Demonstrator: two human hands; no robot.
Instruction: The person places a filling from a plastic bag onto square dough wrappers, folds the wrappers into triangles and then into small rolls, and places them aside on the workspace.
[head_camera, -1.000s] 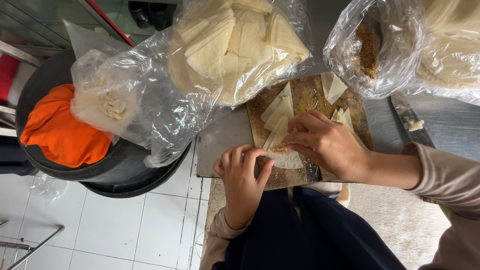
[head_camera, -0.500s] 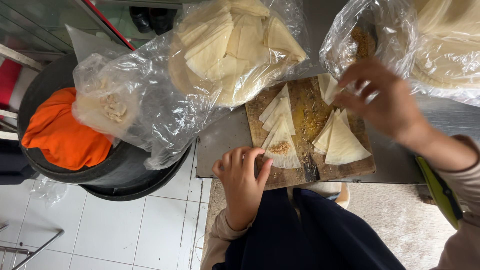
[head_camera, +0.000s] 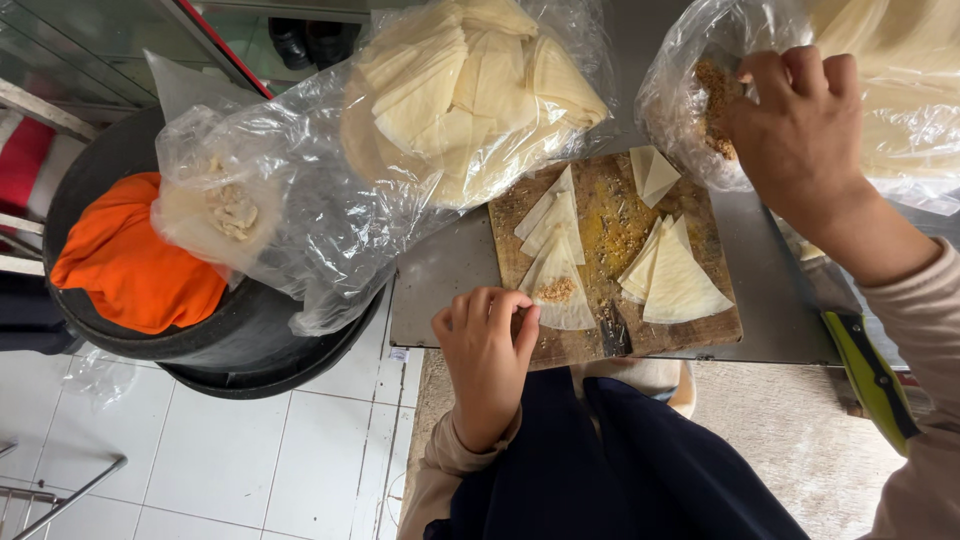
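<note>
Two hands: your left hand (head_camera: 488, 345) pins the filled wrapper (head_camera: 556, 285) at centre; your right hand (head_camera: 800, 130), upper right, pinches filling in the bag (head_camera: 690, 110).

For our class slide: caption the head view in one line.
Left hand pins a filled pastry triangle; right hand reaches into the filling bag.

a pale triangular pastry sheet (head_camera: 558, 285) lies flat on the wooden board's near-left part, a small heap of brown crumbly filling (head_camera: 556, 290) at its middle, its near corner under the left hand's fingertips; a clear plastic bag (head_camera: 690, 95) of the same brown filling sits open beyond the board, the right hand reaching in
</note>
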